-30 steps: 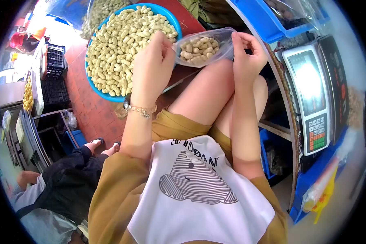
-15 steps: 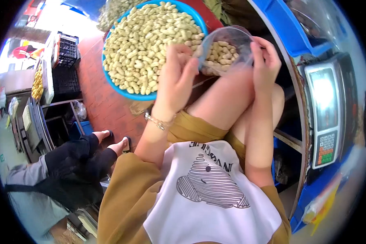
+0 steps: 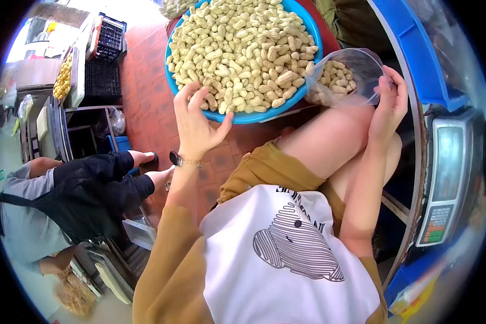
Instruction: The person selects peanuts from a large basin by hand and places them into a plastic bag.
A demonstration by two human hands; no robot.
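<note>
A round blue basin heaped with unshelled peanuts sits in front of me. My left hand is at its near left edge, thumb and fingers spread apart, fingertips by the outermost peanuts. Nothing shows in that hand. To the right, my right hand pinches the rim of a clear plastic bag. The bag's mouth stands open beside the basin, close above my knee. Some peanuts lie inside it.
A digital scale stands on the right beside blue trays. Black crates are stacked at the left. Another person in a dark apron is at the lower left, feet on the red tiled floor.
My left hand has gone from beside the bag's mouth to the basin's left edge, and its fingers have spread. My right hand still grips the bag. The view has shifted.
</note>
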